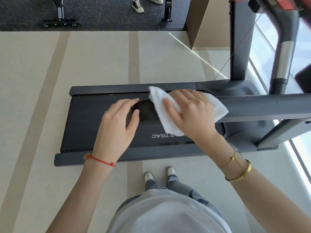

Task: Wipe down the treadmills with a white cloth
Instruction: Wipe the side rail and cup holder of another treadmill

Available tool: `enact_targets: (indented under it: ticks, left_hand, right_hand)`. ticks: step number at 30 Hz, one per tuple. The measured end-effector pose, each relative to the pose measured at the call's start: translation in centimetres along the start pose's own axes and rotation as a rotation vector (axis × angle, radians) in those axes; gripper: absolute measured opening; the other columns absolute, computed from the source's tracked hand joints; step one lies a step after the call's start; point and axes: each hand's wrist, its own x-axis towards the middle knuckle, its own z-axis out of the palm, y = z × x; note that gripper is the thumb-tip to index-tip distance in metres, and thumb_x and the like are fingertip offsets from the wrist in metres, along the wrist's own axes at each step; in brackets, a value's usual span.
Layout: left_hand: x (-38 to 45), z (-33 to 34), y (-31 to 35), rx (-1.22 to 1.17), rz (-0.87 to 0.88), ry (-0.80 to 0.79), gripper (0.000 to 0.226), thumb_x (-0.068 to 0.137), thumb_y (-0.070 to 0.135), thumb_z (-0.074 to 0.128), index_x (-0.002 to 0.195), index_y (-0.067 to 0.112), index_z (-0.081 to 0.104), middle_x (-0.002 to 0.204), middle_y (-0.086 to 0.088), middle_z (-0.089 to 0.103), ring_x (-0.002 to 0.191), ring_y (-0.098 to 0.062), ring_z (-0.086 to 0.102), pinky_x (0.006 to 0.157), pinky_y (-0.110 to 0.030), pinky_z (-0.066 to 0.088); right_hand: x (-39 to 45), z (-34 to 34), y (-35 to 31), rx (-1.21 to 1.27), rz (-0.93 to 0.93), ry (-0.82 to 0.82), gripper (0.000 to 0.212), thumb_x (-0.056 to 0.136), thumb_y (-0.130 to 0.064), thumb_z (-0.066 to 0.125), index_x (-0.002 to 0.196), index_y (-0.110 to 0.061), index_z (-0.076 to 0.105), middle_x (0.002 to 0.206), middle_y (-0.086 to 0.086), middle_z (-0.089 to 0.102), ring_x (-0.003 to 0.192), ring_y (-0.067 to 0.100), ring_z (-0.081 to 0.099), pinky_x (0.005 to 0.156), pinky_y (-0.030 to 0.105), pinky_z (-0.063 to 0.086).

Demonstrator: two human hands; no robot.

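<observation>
A dark grey treadmill lies across the pale floor below me, its black belt [94, 118] printed with white letters. Its near grey handrail [260, 105] runs in from the right at hand height. My right hand [190, 113] presses a white cloth [161, 101] around this rail, and the cloth drapes over both sides of it. My left hand [116, 125] curls over the rail's dark end, just left of the cloth. Both wrists wear bracelets.
The treadmill's upright post [239, 47] and far handrail [282, 56] rise at the right, beside a bright window strip. My feet [159, 177] stand close to the near side rail. Another person's shoes [138, 5] and an equipment base [58, 22] stand on dark flooring beyond.
</observation>
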Motion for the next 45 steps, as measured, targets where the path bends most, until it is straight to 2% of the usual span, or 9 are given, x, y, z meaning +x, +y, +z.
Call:
enact_targets:
  ticks: [4, 11, 14, 24, 30, 34, 38, 42, 45]
  left_hand:
    - [0.5, 0.9, 2.1, 0.045, 0.020, 0.009, 0.031, 0.099, 0.017, 0.053, 0.128, 0.012, 0.061, 0.125, 0.000, 0.062, 0.115, -0.019, 0.058, 0.105, -0.036, 0.041]
    - [2.3, 4.4, 7.0, 0.170, 0.093, -0.009, 0.025, 0.098, 0.019, 0.054, 0.119, 0.014, 0.067, 0.116, 0.001, 0.068, 0.108, -0.020, 0.062, 0.114, -0.048, 0.029]
    - [3.1, 6.7, 9.8, 0.186, 0.106, -0.054, 0.026, 0.099, 0.022, 0.051, 0.119, 0.016, 0.066, 0.118, 0.004, 0.068, 0.110, -0.018, 0.061, 0.117, -0.047, 0.025]
    - [5.2, 15.2, 19.4, 0.165, 0.123, -0.097, 0.027, 0.100, 0.024, 0.050, 0.118, 0.015, 0.067, 0.115, 0.004, 0.068, 0.106, -0.018, 0.062, 0.108, -0.038, 0.033]
    - [5.9, 19.1, 23.8, 0.179, 0.112, -0.074, 0.026, 0.101, 0.024, 0.048, 0.115, 0.016, 0.068, 0.111, 0.005, 0.070, 0.101, -0.016, 0.064, 0.103, -0.036, 0.035]
    - [5.9, 20.5, 25.2, 0.221, 0.075, -0.030, 0.024, 0.100, 0.020, 0.046, 0.105, 0.016, 0.068, 0.100, 0.005, 0.070, 0.092, -0.018, 0.064, 0.099, -0.040, 0.038]
    - [5.8, 21.2, 25.7, 0.240, 0.052, 0.021, 0.025, 0.099, 0.020, 0.045, 0.104, 0.016, 0.069, 0.098, 0.005, 0.071, 0.092, -0.019, 0.064, 0.098, -0.039, 0.038]
    - [5.6, 21.8, 26.3, 0.253, 0.027, 0.053, 0.026, 0.101, 0.022, 0.044, 0.109, 0.017, 0.069, 0.105, 0.005, 0.071, 0.098, -0.018, 0.064, 0.101, -0.037, 0.033]
    - [5.6, 22.5, 26.9, 0.279, 0.013, 0.066, 0.027, 0.101, 0.023, 0.044, 0.108, 0.017, 0.069, 0.104, 0.005, 0.071, 0.097, -0.020, 0.064, 0.100, -0.038, 0.032]
  right_hand:
    - [-1.1, -1.3, 4.0, -0.050, 0.095, 0.046, 0.042, 0.100, -0.032, 0.044, 0.066, -0.010, 0.057, 0.061, 0.003, 0.057, 0.061, 0.027, 0.052, 0.062, 0.035, 0.041]
    - [-2.4, -2.7, 8.8, -0.065, 0.096, 0.120, 0.044, 0.100, -0.031, 0.038, 0.064, -0.012, 0.052, 0.057, 0.001, 0.049, 0.057, 0.025, 0.046, 0.060, 0.031, 0.034]
    - [-3.0, -3.5, 11.2, -0.061, 0.083, 0.147, 0.043, 0.100, -0.030, 0.039, 0.061, -0.013, 0.048, 0.056, 0.001, 0.049, 0.057, 0.024, 0.046, 0.060, 0.029, 0.033]
    - [-6.2, -8.9, 24.5, -0.127, 0.095, 0.116, 0.042, 0.099, -0.026, 0.043, 0.061, -0.011, 0.051, 0.057, -0.001, 0.048, 0.058, 0.021, 0.044, 0.060, 0.026, 0.029]
    - [-6.4, -11.7, 29.3, -0.138, 0.176, 0.069, 0.040, 0.096, -0.025, 0.044, 0.058, -0.017, 0.036, 0.053, -0.002, 0.036, 0.052, 0.021, 0.036, 0.052, 0.033, 0.029]
    - [-6.4, -10.6, 27.2, -0.077, 0.050, 0.056, 0.039, 0.097, -0.029, 0.047, 0.062, -0.013, 0.052, 0.059, 0.002, 0.054, 0.059, 0.024, 0.050, 0.058, 0.032, 0.038]
    - [-7.4, -11.7, 29.9, -0.027, -0.113, 0.018, 0.032, 0.098, -0.031, 0.049, 0.082, -0.012, 0.069, 0.080, 0.001, 0.068, 0.076, 0.024, 0.063, 0.071, 0.032, 0.048]
    - [-8.3, -14.1, 35.3, -0.084, 0.078, 0.063, 0.039, 0.099, -0.027, 0.044, 0.063, -0.012, 0.051, 0.060, 0.002, 0.052, 0.059, 0.025, 0.049, 0.060, 0.032, 0.038]
    - [-7.8, -13.7, 34.7, -0.113, 0.151, 0.057, 0.039, 0.097, -0.028, 0.045, 0.060, -0.016, 0.042, 0.054, 0.004, 0.046, 0.054, 0.027, 0.044, 0.057, 0.034, 0.033]
